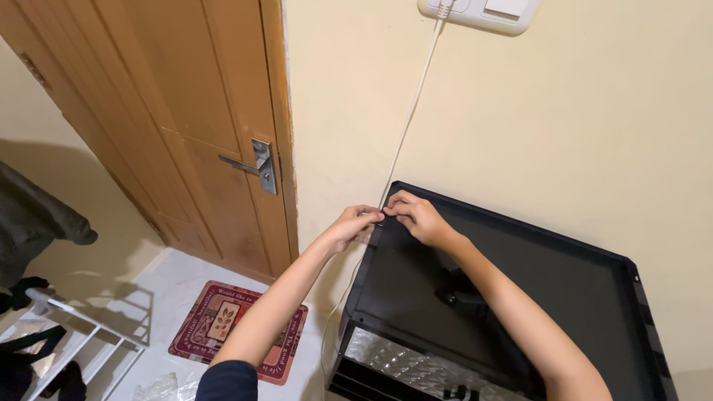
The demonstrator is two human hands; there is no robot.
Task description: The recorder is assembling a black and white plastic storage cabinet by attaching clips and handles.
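The left hand and right hand meet, fingers pinched narrow on the thin white cable at the back corner of the glossy black rectangular shelf top. The cable runs down the cream wall from a white wall socket plate, cut off by the frame's top edge. A brown wooden door stands left, above a maroon doormat on pale floor. What the fingertips grip is hard to make out.

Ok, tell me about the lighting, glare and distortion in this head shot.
Head view: warm, even indoor light on the cream wall; soft shadows behind the hanging dark cloth and beside the white rack; a dull reflection of the arms in the glossy black panel; bright glints on the metal door handle; wide-angle tilt slants the wooden door; left hand and right hand look sharp.
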